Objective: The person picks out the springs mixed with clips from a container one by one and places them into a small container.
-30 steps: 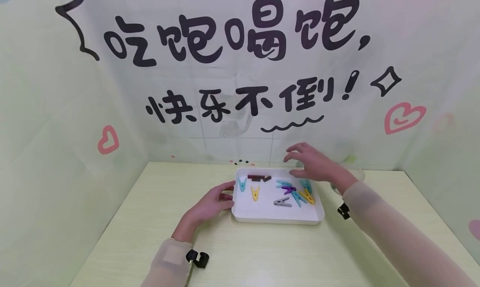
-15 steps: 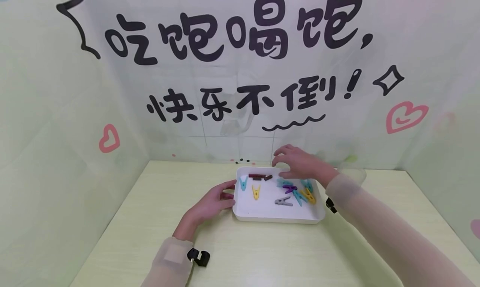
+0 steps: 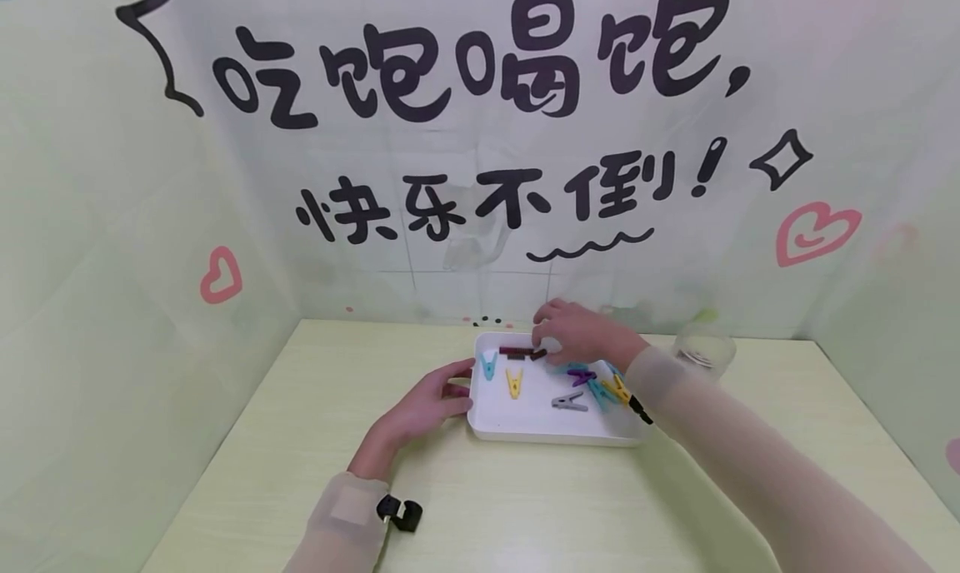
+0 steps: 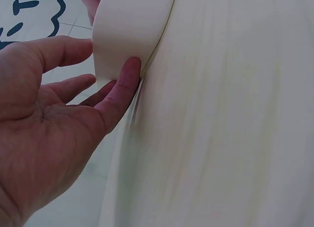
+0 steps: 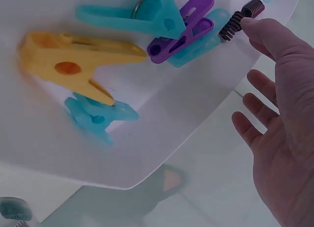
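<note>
A white tray [image 3: 525,433] holds several plastic clothespins, among them a grey clothespin [image 3: 570,401], a purple clothespin [image 5: 181,33] and a yellow clothespin [image 3: 514,383]. Dark brown coil springs [image 3: 516,351] lie near its far edge. My left hand [image 3: 423,402] rests against the tray's left side; in the left wrist view its fairly straight fingers touch the outer wall. Over the far edge reaches my right hand [image 3: 581,331], fingers loosely bent. Seen from the right wrist, its thumb tip is beside a dark spring [image 5: 252,10]; the index finger is mostly hidden.
Behind the right forearm stands a clear cup [image 3: 705,348] with something dark inside. The pale wooden table [image 3: 525,506] extends around the tray. A printed cloth wall [image 3: 480,223] rises right behind the table's far edge.
My right hand has moved left and slightly down over the tray, from the clothespins at the right toward the brown springs. My left hand keeps its place against the tray.
</note>
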The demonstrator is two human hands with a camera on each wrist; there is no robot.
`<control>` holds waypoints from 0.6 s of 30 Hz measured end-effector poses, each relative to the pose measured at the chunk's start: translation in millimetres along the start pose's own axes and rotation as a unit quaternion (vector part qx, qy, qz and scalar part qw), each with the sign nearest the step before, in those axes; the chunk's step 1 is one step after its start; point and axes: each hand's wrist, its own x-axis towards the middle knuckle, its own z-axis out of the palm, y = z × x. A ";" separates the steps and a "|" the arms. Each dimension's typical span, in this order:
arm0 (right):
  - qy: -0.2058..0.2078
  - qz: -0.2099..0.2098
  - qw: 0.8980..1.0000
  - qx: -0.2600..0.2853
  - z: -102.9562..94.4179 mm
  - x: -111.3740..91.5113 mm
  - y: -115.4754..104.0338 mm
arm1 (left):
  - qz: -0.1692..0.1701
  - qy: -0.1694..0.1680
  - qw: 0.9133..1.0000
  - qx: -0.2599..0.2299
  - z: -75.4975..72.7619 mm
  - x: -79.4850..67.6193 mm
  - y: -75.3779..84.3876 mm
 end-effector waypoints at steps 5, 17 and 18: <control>-0.010 0.002 1.000 -0.006 4.0 4.8 -3.3 | 0.002 -0.001 1.000 0.002 0.3 -0.3 0.1; -0.012 0.018 1.000 -0.014 14.6 11.8 -7.3 | 0.006 -0.001 1.000 0.005 0.4 -0.4 -1.0; -0.013 0.020 1.000 -0.013 15.3 12.2 -7.5 | 0.007 -0.001 1.000 0.005 0.3 -0.4 -1.4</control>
